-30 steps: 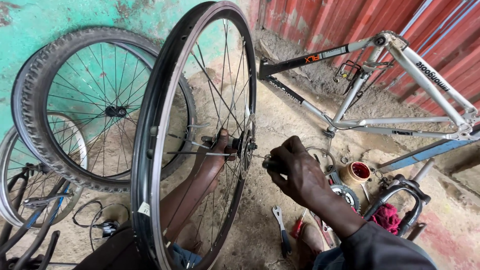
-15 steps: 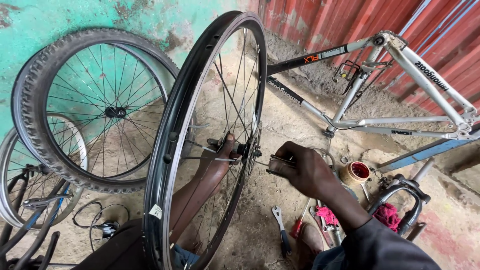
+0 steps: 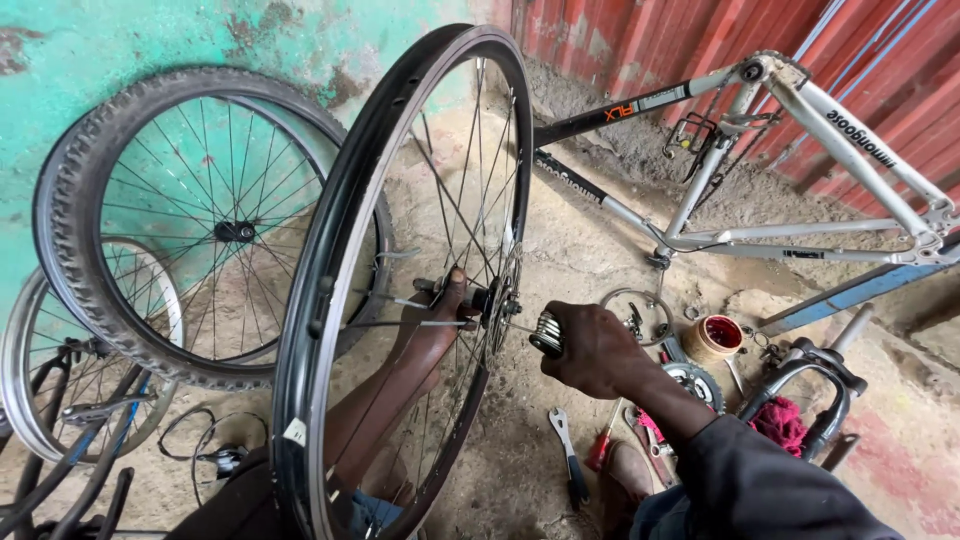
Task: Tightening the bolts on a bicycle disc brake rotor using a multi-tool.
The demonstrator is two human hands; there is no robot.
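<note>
Hands work both sides of an upright black spoked bicycle rim point(image 3: 330, 300): left hand point(image 3: 445, 310) reaches through, gripping the hub axle to steady it; right hand point(image 3: 590, 350) clenches a folding multi-tool point(image 3: 548, 333) against the axle end.

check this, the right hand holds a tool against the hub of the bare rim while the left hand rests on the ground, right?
Not quite. In the head view the left hand is not on the ground: it reaches through the spokes and grips the hub. The right hand does hold a tool at the bare rim.
</note>
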